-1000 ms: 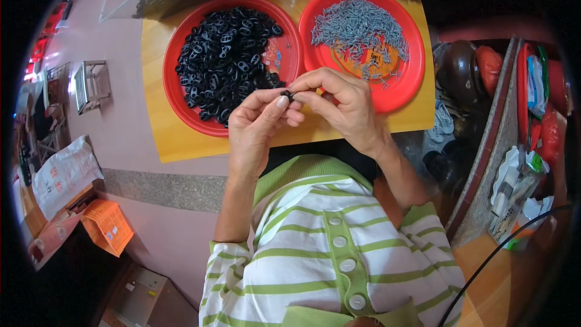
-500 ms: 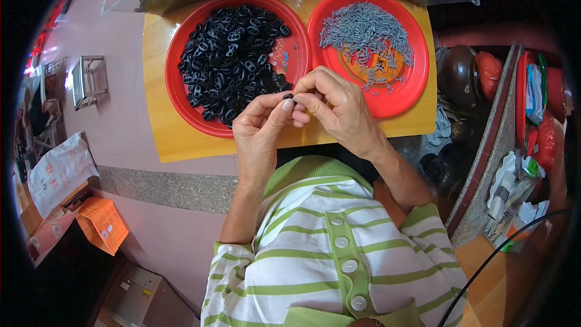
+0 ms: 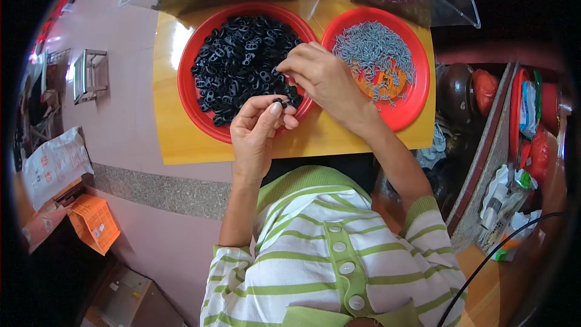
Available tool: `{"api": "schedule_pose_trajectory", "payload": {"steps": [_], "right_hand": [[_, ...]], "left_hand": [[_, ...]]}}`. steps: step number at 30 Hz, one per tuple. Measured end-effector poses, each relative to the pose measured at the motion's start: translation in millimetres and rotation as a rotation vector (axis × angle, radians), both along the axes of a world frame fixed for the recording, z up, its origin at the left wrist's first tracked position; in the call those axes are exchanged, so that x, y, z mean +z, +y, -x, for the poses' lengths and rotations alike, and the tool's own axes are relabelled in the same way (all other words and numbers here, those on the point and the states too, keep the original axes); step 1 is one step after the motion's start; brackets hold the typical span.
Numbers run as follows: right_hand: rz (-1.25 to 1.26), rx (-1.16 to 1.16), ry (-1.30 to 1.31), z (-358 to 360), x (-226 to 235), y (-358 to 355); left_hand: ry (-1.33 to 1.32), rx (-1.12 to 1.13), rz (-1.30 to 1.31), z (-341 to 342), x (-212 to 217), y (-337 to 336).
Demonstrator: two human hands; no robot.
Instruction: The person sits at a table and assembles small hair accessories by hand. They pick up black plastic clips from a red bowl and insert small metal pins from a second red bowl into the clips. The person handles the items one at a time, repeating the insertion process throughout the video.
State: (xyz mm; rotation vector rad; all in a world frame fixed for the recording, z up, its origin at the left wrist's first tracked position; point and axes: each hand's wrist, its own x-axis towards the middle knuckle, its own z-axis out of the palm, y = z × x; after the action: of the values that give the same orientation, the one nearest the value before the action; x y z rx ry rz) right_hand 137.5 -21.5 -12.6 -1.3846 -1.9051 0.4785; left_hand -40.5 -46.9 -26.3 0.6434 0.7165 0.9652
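The left hand [image 3: 257, 130] pinches a small black plastic piece [image 3: 279, 102] between thumb and fingers, just above the near right rim of a wide round red plastic basin [image 3: 185, 88]. Something thin and pale shows beside that piece (too small to make out for certain). The right hand [image 3: 330, 79], fingers bent and drawn together, reaches from the right to the heap of glossy black oval plastic pieces [image 3: 239, 63] filling most of the basin; whether its fingertips grip anything, I cannot tell. Farther right, a round red plastic plate [image 3: 419, 94] holds loose grey metal screws [image 3: 375, 42]. Both vessels stand on a yellow wooden tabletop [image 3: 181, 150].
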Motion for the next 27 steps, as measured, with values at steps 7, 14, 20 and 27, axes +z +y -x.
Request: {"api": "schedule_pose_trajectory", "payload": {"steps": [7, 14, 20, 27], "right_hand": [[0.017, 0.034, -0.099, 8, -14, 17], [0.057, 0.017, -0.083, 9, -15, 13], [0.321, -0.024, 0.262, 6, -2, 2], [0.355, -0.070, 0.452, -9, 25, -29]], "left_hand": [[-0.002, 0.000, 0.012, 1, -1, -1], [-0.032, 0.001, -0.005, 3, -3, -2], [-0.015, 0.019, -0.024, 1, -3, -3], [0.017, 0.079, -0.117, -10, 12, -3]]}}
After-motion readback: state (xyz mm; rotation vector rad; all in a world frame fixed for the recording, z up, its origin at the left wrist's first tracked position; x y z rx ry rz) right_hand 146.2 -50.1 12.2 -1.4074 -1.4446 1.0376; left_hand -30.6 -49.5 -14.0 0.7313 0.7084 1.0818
